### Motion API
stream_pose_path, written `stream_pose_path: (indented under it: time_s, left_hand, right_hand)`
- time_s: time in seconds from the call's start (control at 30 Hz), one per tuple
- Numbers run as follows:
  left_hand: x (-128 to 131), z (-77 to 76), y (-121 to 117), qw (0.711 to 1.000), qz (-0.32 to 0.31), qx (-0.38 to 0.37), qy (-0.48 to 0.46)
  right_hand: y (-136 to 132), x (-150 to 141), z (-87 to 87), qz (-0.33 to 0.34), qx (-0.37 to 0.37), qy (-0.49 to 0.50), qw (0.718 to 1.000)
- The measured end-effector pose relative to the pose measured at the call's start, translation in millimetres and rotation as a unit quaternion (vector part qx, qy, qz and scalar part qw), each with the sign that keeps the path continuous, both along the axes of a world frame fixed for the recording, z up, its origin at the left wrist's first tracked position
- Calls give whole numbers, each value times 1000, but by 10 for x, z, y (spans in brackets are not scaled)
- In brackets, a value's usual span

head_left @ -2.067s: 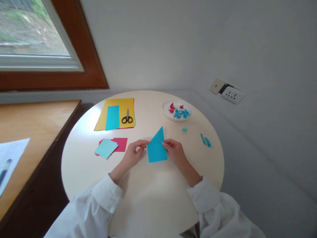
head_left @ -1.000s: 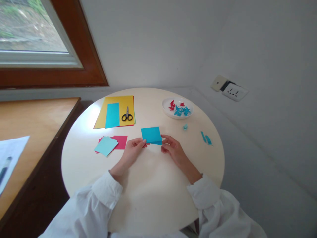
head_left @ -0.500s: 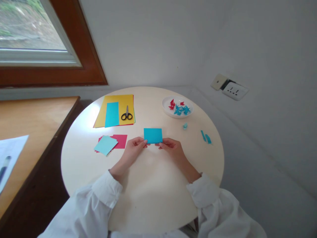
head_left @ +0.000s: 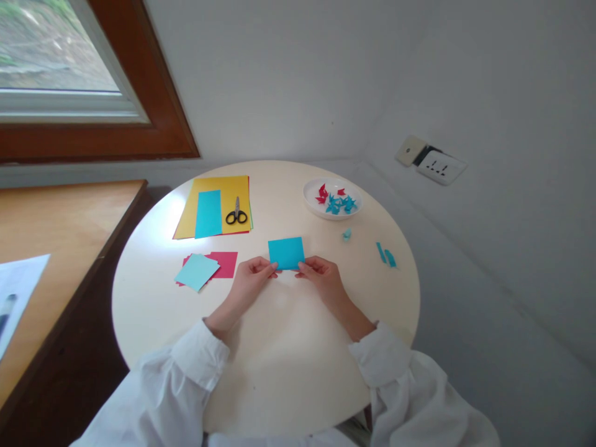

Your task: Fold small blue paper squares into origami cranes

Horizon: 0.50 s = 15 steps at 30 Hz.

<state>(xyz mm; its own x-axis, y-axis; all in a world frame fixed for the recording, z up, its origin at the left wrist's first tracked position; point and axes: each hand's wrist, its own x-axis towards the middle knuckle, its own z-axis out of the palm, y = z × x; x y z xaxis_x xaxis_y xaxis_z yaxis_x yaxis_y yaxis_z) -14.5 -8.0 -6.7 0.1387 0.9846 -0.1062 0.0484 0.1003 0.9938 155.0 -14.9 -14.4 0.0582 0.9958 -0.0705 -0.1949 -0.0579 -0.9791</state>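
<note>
A blue sheet of paper (head_left: 286, 252) is held above the middle of the round table between both hands. My left hand (head_left: 254, 276) pinches its lower left corner, thumb on top and fingers beneath. At the lower right corner, my right hand (head_left: 322, 277) grips it the same way. The sheet's near edge looks folded, and it is slightly tilted. To the left of my left hand lie a light blue paper square (head_left: 197, 272) and red paper pieces (head_left: 227, 264) partly under it.
Scissors (head_left: 237, 214) and a blue strip (head_left: 208, 213) rest on yellow sheets (head_left: 233, 186) at the back left. A white plate (head_left: 311, 207) holds small folded red and blue paper shapes. Blue scraps (head_left: 390, 258) and a crumpled bit (head_left: 346, 234) lie to the right on the table (head_left: 288, 366).
The blue sheet has tilted slightly, its right side a little higher, and my right fingers have shifted slightly at its corner. The whole view has moved a little.
</note>
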Motion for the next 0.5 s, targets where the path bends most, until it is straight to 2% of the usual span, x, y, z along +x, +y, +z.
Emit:
stream_pose_path:
  time_s: [0.5]
  left_hand:
    - [14,-12,2,1000,-2,-14,17]
  right_hand:
    - [6,-15,12,-13,-14,13,1000]
